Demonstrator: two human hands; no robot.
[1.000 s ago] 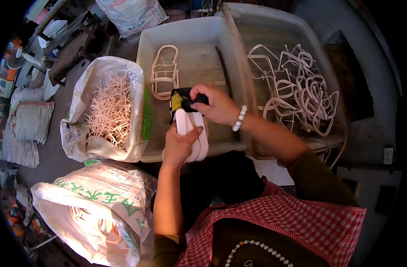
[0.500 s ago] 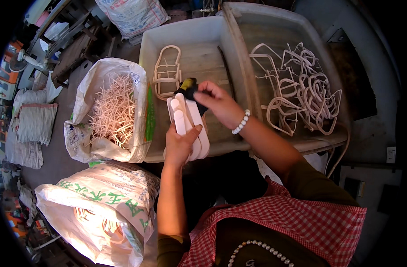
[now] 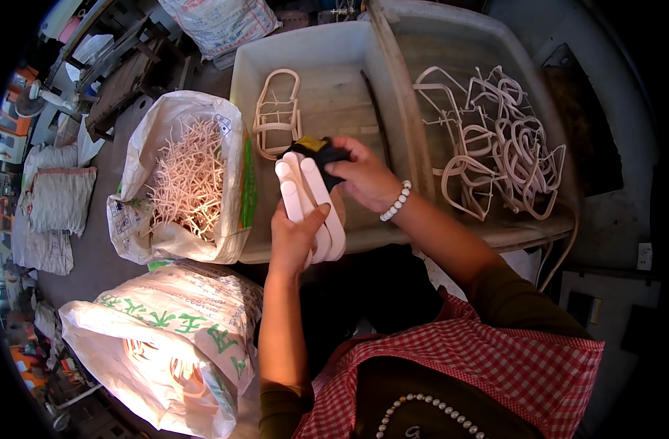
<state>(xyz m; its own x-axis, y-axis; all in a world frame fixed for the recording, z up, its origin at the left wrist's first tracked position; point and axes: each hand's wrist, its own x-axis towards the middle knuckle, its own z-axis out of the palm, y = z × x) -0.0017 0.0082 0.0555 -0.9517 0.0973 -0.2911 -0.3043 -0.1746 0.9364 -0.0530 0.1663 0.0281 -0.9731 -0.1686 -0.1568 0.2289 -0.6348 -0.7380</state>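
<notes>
Cluttered workshop floor fills the far left, with sacks and folded cloth lying about, and two pale plastic tubs stand side by side in front of the person. Over the near rim of the left tub (image 3: 250, 80), the left hand (image 3: 296, 235) is closed around a bundle of white plastic strips (image 3: 314, 201), gripping their near end from below. The strips' long axis runs near to far, tilting slightly left at the far end, so their free tips point away from the body toward the tub's middle. At those far tips the right hand (image 3: 363, 175) comes in from the right, wrapped around a black tool with a yellow part (image 3: 316, 150) that touches the strip ends. Both hands are shut on what they hold, and they lie close together, the right just beyond the left. Farther in the same tub rests a single pale plastic frame (image 3: 277, 113). The right tub (image 3: 451, 22) holds a tangled heap of similar white frames (image 3: 495, 139). Left of the tubs, an open sack (image 3: 224, 124) shows a mass of thin pale sticks (image 3: 188, 175), and a second, printed white sack (image 3: 166, 336) sits nearer.
</notes>
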